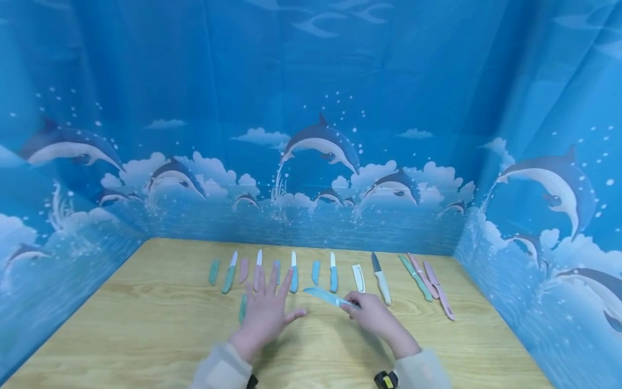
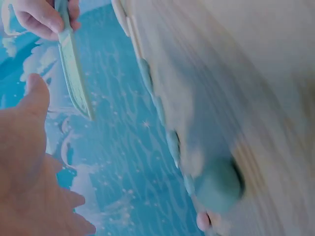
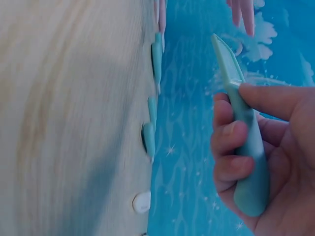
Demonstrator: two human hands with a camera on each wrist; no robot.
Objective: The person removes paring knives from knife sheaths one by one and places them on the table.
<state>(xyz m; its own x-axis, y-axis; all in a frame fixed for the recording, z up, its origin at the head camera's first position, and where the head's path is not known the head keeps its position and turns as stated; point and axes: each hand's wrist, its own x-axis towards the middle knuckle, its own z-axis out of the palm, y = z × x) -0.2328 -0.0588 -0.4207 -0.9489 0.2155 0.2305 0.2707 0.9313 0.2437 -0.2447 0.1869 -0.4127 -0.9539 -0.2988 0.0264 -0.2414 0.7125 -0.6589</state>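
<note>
My right hand [image 1: 373, 314] grips a teal-handled knife [image 3: 248, 147], fingers curled round the handle. A pale green sheath [image 3: 227, 58] covers its blade, which points toward the left hand in the head view. My left hand [image 1: 267, 313] hovers over the table with fingers spread and thumb out, holding nothing. Partly behind it lies a green piece [image 1: 242, 308], its far part hidden. Beyond the left fingers are a pink-handled knife [image 1: 259, 259] and a blue-handled knife [image 1: 293, 281], both with bare white blades.
On the wooden table [image 1: 146, 335], a row of knives and separate sheaths runs along the back: a green knife [image 1: 229, 275], a second blue knife [image 1: 333, 275], a dark-bladed knife [image 1: 383, 283] and a white sheath [image 1: 358, 277]. Several pink and green knives [image 1: 439, 292] lie right. A dolphin-print curtain [image 1: 311, 108] surrounds it.
</note>
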